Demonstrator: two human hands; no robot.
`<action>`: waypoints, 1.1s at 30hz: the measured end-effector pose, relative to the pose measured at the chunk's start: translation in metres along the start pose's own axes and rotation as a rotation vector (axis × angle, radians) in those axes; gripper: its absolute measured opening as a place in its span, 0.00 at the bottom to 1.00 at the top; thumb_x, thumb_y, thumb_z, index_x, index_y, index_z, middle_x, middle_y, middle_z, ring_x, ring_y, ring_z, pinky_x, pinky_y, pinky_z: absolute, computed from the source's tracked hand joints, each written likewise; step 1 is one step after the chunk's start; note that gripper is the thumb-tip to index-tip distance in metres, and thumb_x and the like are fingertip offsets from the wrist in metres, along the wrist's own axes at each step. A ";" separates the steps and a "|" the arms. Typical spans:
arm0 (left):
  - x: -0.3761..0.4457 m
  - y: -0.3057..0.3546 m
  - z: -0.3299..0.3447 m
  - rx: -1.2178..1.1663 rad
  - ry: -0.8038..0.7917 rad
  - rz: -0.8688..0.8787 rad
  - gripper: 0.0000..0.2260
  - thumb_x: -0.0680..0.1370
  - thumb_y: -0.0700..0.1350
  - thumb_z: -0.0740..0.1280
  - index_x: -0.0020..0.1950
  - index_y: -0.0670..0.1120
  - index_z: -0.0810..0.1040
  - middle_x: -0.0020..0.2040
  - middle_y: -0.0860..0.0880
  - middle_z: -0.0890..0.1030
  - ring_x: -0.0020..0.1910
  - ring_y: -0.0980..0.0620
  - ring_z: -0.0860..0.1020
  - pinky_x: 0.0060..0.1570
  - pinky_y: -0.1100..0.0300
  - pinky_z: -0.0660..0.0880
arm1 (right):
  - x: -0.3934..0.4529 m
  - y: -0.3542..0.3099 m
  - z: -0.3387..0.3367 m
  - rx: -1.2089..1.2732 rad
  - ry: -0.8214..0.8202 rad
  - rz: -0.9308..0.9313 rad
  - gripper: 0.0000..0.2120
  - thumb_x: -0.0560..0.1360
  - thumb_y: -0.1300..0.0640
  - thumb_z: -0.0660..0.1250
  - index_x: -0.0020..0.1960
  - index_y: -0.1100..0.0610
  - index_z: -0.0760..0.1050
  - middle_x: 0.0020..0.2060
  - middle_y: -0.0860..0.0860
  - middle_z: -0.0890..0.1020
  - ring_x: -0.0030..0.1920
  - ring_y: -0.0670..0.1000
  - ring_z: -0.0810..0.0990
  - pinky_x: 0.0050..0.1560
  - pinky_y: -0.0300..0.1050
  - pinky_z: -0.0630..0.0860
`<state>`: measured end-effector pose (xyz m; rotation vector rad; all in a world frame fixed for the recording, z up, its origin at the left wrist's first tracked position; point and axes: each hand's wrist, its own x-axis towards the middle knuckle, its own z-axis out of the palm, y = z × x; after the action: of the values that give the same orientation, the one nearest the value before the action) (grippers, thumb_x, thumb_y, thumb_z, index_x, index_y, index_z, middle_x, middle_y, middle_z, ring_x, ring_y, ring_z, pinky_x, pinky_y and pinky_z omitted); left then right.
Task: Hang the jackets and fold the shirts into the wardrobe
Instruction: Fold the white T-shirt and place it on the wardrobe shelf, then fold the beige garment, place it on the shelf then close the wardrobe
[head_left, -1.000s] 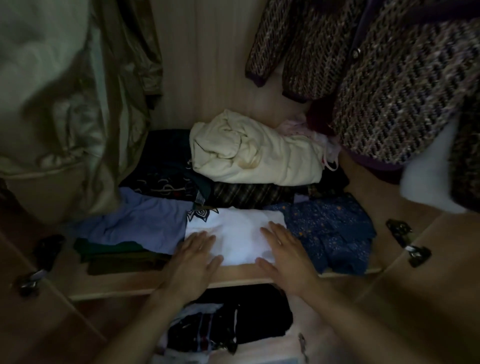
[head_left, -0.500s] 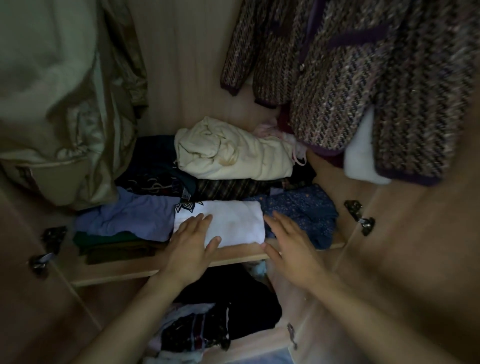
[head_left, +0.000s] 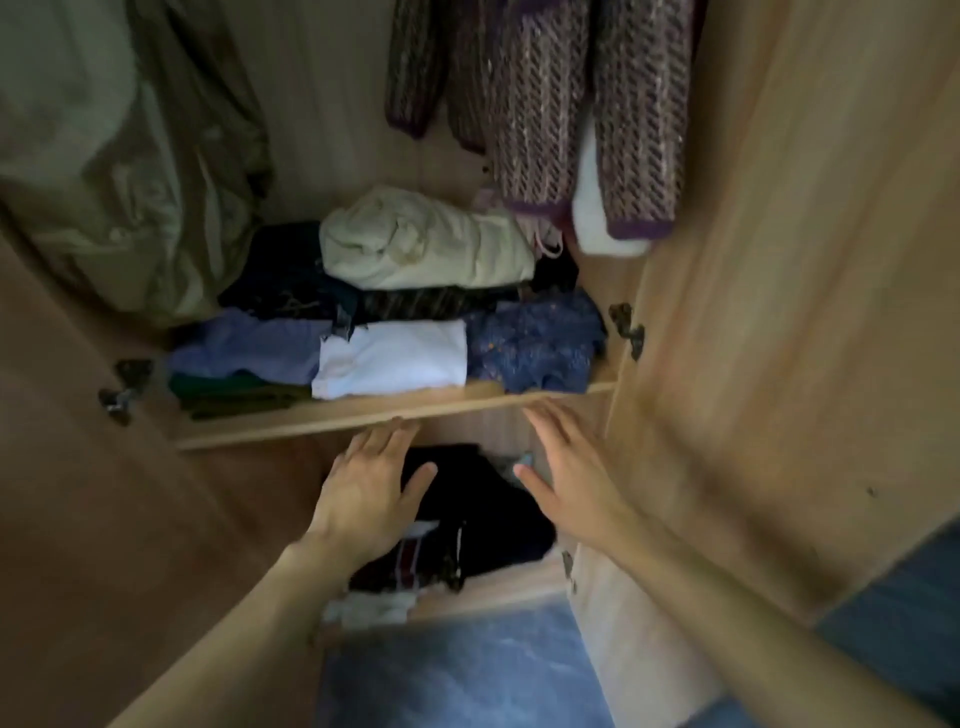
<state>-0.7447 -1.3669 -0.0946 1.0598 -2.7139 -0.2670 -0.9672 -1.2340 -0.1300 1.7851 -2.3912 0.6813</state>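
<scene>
Both hands (head_left: 470, 480) empty, spread below folded white shirt (head_left: 392, 358); no legible writing

Folded white shirt (head_left: 390, 358) lies flat at the front of the wardrobe shelf (head_left: 395, 413), between a light blue garment (head_left: 249, 345) and a dark blue patterned one (head_left: 535, 345). Cream bundle (head_left: 426, 241) sits behind it. Tweed jacket (head_left: 540, 104) hangs above right, olive jacket (head_left: 130, 156) left. Left hand (head_left: 366, 488) and right hand (head_left: 569, 470) are empty, fingers spread, below the shelf edge, over dark clothes (head_left: 467, 514).
</scene>
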 end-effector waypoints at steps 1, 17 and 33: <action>-0.012 0.008 0.000 0.004 -0.005 -0.012 0.33 0.77 0.66 0.50 0.77 0.50 0.64 0.76 0.48 0.67 0.75 0.44 0.64 0.69 0.45 0.68 | -0.011 -0.003 -0.003 0.011 -0.019 0.007 0.34 0.77 0.39 0.55 0.77 0.56 0.59 0.74 0.57 0.65 0.74 0.58 0.65 0.69 0.57 0.68; -0.114 0.094 -0.002 0.031 0.106 0.296 0.25 0.77 0.62 0.52 0.64 0.50 0.77 0.64 0.47 0.77 0.68 0.41 0.71 0.66 0.41 0.69 | -0.181 -0.045 -0.101 -0.250 -0.035 0.219 0.30 0.76 0.41 0.61 0.74 0.51 0.62 0.75 0.53 0.63 0.74 0.59 0.61 0.68 0.59 0.67; -0.244 0.270 0.065 -0.216 -0.115 0.776 0.31 0.77 0.65 0.46 0.69 0.50 0.74 0.74 0.45 0.69 0.74 0.42 0.65 0.71 0.41 0.63 | -0.466 -0.051 -0.184 -0.306 0.077 0.800 0.33 0.76 0.35 0.55 0.77 0.50 0.59 0.78 0.53 0.59 0.77 0.57 0.57 0.72 0.57 0.63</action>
<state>-0.7612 -0.9989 -0.1234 -0.0991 -2.8632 -0.4662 -0.8086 -0.7570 -0.0994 0.6407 -2.9165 0.3737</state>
